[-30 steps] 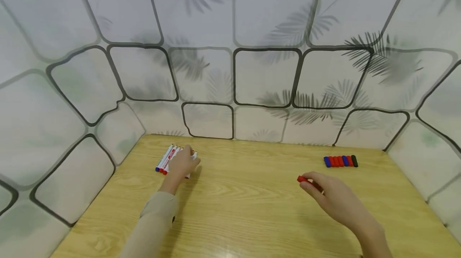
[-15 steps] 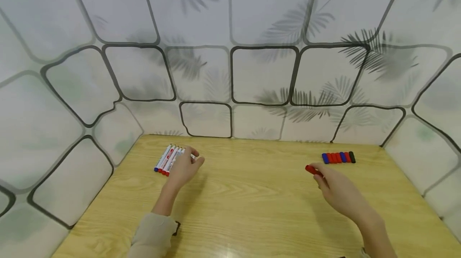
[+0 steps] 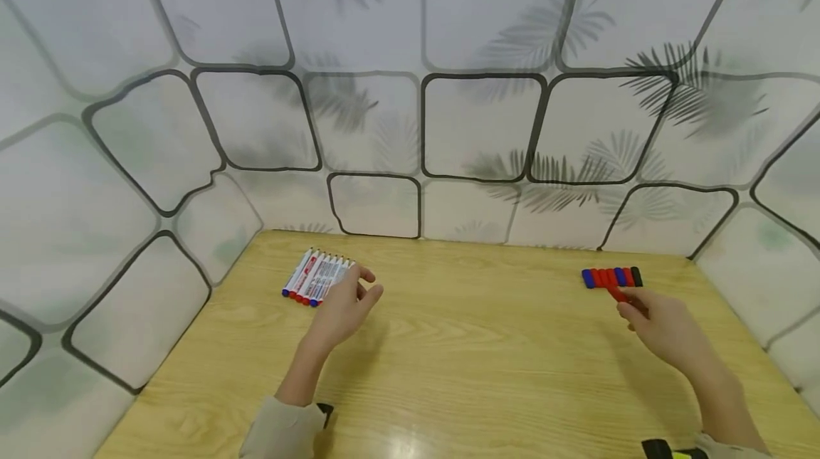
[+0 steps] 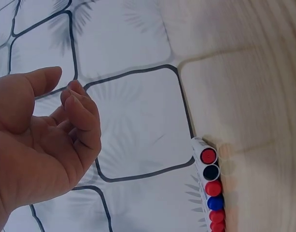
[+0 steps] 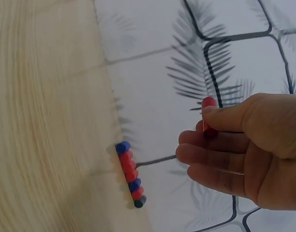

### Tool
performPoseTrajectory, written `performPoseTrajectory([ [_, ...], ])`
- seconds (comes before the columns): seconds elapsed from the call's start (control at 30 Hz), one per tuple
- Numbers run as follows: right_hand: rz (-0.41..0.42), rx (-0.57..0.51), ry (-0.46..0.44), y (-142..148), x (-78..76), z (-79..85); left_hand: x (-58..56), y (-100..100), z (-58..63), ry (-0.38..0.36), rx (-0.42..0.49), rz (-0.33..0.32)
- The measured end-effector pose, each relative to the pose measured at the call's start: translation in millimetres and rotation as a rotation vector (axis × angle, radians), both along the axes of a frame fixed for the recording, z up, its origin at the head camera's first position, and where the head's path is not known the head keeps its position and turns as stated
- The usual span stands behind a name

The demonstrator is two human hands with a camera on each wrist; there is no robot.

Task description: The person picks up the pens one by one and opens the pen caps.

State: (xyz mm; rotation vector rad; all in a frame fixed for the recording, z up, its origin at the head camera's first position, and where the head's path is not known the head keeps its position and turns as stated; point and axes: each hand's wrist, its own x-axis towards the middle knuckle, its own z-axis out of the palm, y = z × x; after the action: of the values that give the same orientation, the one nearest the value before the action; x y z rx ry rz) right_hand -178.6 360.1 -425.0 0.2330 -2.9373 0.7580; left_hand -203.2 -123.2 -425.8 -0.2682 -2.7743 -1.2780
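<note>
My right hand (image 3: pixel 673 327) pinches a red marker cap (image 5: pixel 209 116) between thumb and fingers, held above the table. Just beyond it, a row of caps (image 3: pixel 611 277) in red, blue and black lies side by side. On the left, my left hand (image 3: pixel 342 306) hovers by a row of white markers (image 3: pixel 314 276), its fingers loosely bent with nothing in them. In the left wrist view the ends of the markers (image 4: pixel 213 188) show red, black and blue. The left hand hides part of the row's right end in the head view.
A light wooden table (image 3: pixel 461 359) runs back to a patterned cloth wall (image 3: pixel 474 124) with stone outlines and leaf prints. The same cloth closes in the left and right sides. A dark band (image 3: pixel 325 413) shows at the left cuff.
The left hand let go of the markers' right end and drew up and right. The right hand carried the red cap rightward toward the cap row.
</note>
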Motion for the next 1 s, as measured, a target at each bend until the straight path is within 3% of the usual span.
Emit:
performPoseTrajectory([
  [0.2, -0.068, 0.109, 0.023, 31, -26.6, -6.2, 2.3, 0, -4.0, -0.034, -0.007, 0.001],
  [0.5, -0.144, 0.039, 0.149, 76, -65.6, -34.4, 13.1, 5, 0.9, -0.047, -0.021, -0.051],
  [0.6, -0.170, 0.016, 0.133, 87, -74.9, -42.6, 15.7, 9, 5.2, -0.061, -0.020, -0.117],
  [0.83, -0.233, -0.065, 0.042, 102, -89.8, -55.8, 18.5, 16, 8.2, -0.075, -0.080, -0.382],
  [1.0, -0.336, -0.090, -0.028, 111, -100.9, -63.9, 17.2, 19, 7.8, -0.110, -0.113, -0.443],
])
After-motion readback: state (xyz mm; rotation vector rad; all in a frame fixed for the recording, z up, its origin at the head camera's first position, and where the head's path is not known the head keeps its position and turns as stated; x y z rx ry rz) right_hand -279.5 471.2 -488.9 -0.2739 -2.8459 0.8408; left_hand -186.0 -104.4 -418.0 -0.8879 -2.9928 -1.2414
